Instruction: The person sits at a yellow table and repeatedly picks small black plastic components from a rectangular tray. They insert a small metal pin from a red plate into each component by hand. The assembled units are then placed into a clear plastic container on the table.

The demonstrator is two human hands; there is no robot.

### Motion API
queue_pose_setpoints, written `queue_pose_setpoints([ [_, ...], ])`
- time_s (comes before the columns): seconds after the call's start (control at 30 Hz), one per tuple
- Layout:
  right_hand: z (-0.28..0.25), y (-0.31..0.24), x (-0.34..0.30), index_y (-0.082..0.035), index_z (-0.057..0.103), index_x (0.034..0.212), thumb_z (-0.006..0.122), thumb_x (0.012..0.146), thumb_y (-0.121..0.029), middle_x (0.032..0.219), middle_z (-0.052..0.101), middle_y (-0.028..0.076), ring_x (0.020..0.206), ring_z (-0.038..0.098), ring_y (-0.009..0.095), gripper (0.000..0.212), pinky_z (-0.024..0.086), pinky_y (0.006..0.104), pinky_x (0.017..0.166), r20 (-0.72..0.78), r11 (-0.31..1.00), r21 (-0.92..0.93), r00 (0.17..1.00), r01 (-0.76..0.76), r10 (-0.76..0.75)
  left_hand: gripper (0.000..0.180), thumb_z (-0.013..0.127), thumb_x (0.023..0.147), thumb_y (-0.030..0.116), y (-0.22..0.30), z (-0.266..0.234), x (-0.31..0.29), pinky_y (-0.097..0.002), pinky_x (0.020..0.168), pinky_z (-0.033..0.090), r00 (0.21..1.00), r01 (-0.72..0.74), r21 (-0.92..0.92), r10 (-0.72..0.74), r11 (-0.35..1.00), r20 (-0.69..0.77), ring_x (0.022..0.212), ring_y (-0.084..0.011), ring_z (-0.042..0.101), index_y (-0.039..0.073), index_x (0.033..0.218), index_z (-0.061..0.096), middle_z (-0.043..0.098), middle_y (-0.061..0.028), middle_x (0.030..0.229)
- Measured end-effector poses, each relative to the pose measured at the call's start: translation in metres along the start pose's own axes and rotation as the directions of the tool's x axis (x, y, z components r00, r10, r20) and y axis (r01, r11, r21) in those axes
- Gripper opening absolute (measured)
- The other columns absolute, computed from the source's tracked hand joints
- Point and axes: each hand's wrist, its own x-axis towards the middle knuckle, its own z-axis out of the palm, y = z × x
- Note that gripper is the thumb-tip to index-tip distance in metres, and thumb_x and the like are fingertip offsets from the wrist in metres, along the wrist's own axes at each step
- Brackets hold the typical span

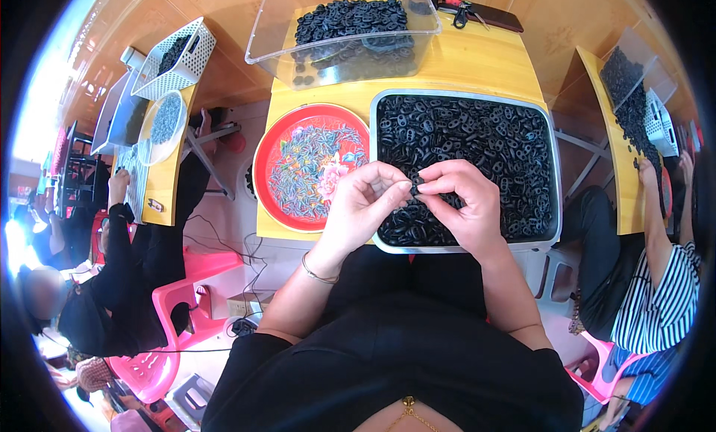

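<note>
My left hand (pixel 363 202) and my right hand (pixel 461 199) meet over the near edge of a metal tray (pixel 553 174) heaped with several small black ring-shaped parts (pixel 485 137). Both hands pinch one small black part (pixel 416 186) between thumbs and fingertips. A thin bracelet circles my left wrist. Left of the tray stands a round red plate (pixel 262 157) with a flower print, holding many thin coloured strips (pixel 306 167). Both rest on a yellow table (pixel 477 63).
A clear plastic bin (pixel 276 29) of black parts stands at the table's far side, a dark case (pixel 492 16) behind it. Other people sit at yellow tables left and right with white baskets (pixel 195 59) and more black parts. Pink plastic chairs (pixel 171 305) stand lower left.
</note>
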Motion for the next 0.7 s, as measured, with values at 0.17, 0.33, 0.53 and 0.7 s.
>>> queue_pose_setpoints([
  [0.17, 0.0018, 0.0033, -0.0038, -0.001, 0.06, 0.094, 0.064, 0.076, 0.004, 0.088, 0.063, 0.008, 0.081, 0.063, 0.014, 0.02, 0.051, 0.0253, 0.071, 0.066, 0.889, 0.345, 0.953, -0.301, 0.297, 0.006, 0.058, 0.086, 0.004, -0.0015, 0.0027, -0.0005, -0.0171, 0.062, 0.045, 1.0, -0.004, -0.005, 0.004, 1.0, -0.014, 0.072, -0.0041, 0.055, 0.001, 0.091, 0.056, 0.06, -0.0003, 0.079],
  [0.33, 0.001, 0.0044, -0.0054, 0.0, 0.058, 0.098, 0.06, 0.08, 0.003, 0.086, 0.064, 0.008, 0.079, 0.063, 0.011, 0.018, 0.05, 0.0238, 0.071, 0.124, 0.838, 0.369, 0.915, -0.403, 0.385, 0.006, 0.058, 0.086, 0.005, -0.0043, 0.005, 0.0003, -0.0164, 0.059, 0.042, 0.999, -0.016, 0.013, 0.017, 1.0, -0.036, 0.069, -0.0028, 0.053, 0.001, 0.09, 0.056, 0.058, 0.001, 0.076],
  [0.53, 0.0, 0.0084, -0.0066, 0.001, 0.059, 0.096, 0.06, 0.08, 0.003, 0.085, 0.065, 0.007, 0.078, 0.063, 0.01, 0.016, 0.05, 0.0231, 0.07, 0.109, 0.842, 0.366, 0.917, -0.396, 0.383, 0.006, 0.058, 0.087, 0.006, -0.005, 0.0048, 0.0017, -0.0164, 0.058, 0.041, 1.0, -0.004, 0.077, 0.006, 0.997, -0.026, 0.066, -0.0022, 0.051, 0.001, 0.09, 0.056, 0.057, 0.0014, 0.074],
  [0.7, 0.0009, 0.0075, -0.0063, 0.002, 0.059, 0.095, 0.06, 0.08, 0.003, 0.084, 0.065, 0.007, 0.077, 0.063, 0.01, 0.015, 0.05, 0.0229, 0.07, 0.104, 0.841, 0.367, 0.916, -0.398, 0.388, 0.006, 0.058, 0.087, 0.006, -0.0055, 0.0045, 0.0026, -0.0166, 0.059, 0.042, 1.0, 0.006, 0.04, -0.005, 0.999, -0.019, 0.067, -0.0026, 0.052, 0.001, 0.089, 0.057, 0.058, 0.001, 0.074],
])
